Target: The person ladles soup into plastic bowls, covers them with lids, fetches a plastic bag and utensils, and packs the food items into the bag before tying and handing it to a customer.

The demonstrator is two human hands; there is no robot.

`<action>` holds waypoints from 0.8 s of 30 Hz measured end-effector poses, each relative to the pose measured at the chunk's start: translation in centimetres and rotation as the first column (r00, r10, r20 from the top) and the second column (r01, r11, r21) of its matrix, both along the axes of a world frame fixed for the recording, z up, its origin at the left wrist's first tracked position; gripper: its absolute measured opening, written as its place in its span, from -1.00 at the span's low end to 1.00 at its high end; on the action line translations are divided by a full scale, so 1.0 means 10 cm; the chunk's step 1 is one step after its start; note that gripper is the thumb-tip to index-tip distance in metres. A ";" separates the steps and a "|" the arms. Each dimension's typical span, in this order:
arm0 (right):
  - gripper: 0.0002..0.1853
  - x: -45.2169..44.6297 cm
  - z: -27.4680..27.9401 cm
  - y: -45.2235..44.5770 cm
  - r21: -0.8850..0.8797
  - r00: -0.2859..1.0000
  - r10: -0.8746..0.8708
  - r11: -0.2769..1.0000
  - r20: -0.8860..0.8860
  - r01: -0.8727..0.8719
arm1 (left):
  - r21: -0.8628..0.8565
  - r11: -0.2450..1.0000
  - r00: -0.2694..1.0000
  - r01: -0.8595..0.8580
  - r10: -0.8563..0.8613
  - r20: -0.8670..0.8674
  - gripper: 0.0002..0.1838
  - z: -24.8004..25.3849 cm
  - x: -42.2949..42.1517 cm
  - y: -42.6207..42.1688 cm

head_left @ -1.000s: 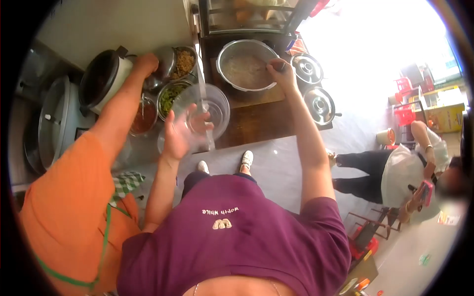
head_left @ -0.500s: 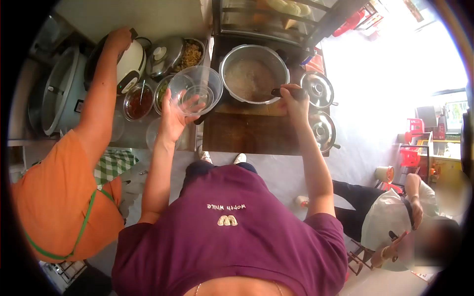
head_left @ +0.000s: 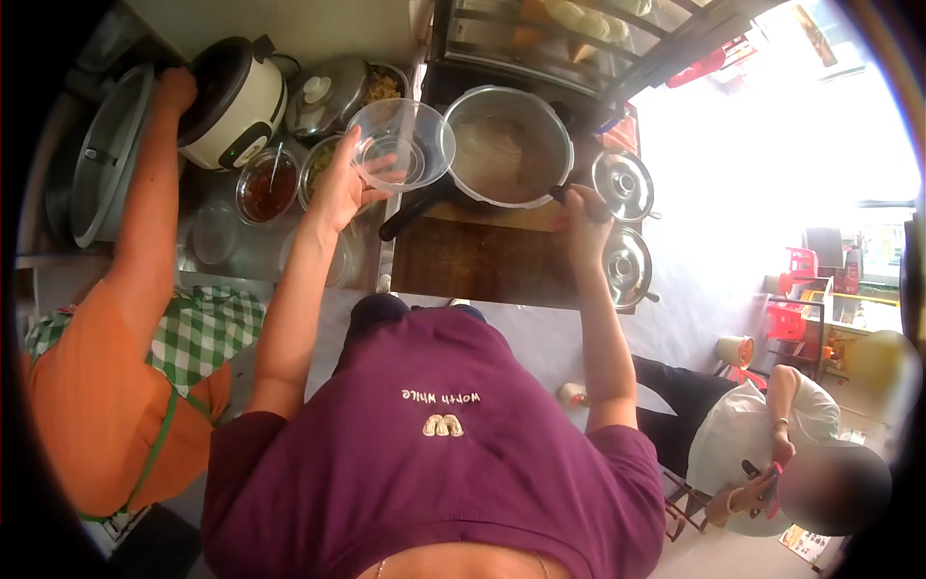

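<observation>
My left hand [head_left: 338,193] holds a clear plastic bowl [head_left: 410,145] from beneath, fingers spread along its base, just left of the pot. The bowl looks empty. A large metal pot [head_left: 571,154] with a long black handle [head_left: 413,214] contains cloudy, brownish liquid with pale stuff in it. At the pot's right rim, my right hand [head_left: 585,217] is closed around a dark-handled utensil [head_left: 559,194]. Its lower end is not visible, so I cannot tell its exact kind.
Two metal lids [head_left: 627,265] lie right of the pot. To the left are a sauce bowl [head_left: 267,183], a lidded pan [head_left: 328,101], and a rice cooker [head_left: 236,106]. A co-worker in orange [head_left: 106,386] reaches across the left counter. Another person [head_left: 762,434] sits at the right.
The plastic bowl has moved up and right, nearer the pot. My right hand has shifted slightly downward with the utensil. The co-worker's hand has moved left, off the rice cooker lid, which now looks raised.
</observation>
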State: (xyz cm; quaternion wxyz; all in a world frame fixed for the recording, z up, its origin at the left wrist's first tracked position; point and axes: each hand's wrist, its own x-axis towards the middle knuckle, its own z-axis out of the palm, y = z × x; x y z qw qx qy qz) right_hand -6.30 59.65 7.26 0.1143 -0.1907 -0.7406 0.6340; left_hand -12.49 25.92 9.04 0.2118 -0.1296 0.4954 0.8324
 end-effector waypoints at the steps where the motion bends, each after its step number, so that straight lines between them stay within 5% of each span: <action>1: -0.78 0.00 0.08 0.03 -0.067 0.999 -0.045 0.997 0.019 0.046 | -0.023 1.000 1.000 0.014 -0.014 -0.001 -0.05 0.01 -0.02 0.02; 12: -0.75 0.07 0.25 0.01 -0.099 0.988 -0.151 0.984 -0.003 0.150 | -0.377 0.903 0.968 0.205 -0.243 -0.055 0.03 0.24 -0.28 0.21; 13: -0.75 0.08 0.27 0.02 -0.110 0.986 -0.165 0.980 -0.005 0.164 | -0.422 0.885 0.976 0.195 -0.216 0.000 -0.11 0.22 -0.31 0.25; 20: -0.71 0.23 1.11 0.08 0.028 0.992 -0.102 0.994 -0.072 0.104 | -0.721 0.634 0.920 0.278 -0.392 0.010 -0.09 0.11 -0.71 0.49; 22: -0.73 0.29 1.30 0.09 0.021 0.982 -0.092 0.995 -0.165 0.097 | -0.741 0.617 0.912 0.265 -0.409 -0.015 -0.10 0.06 -0.72 0.66; 24: -0.73 0.36 1.49 0.03 0.054 0.975 -0.090 0.993 -0.202 0.103 | -0.589 0.733 0.910 0.341 -0.414 0.011 -0.12 -0.04 -0.73 0.86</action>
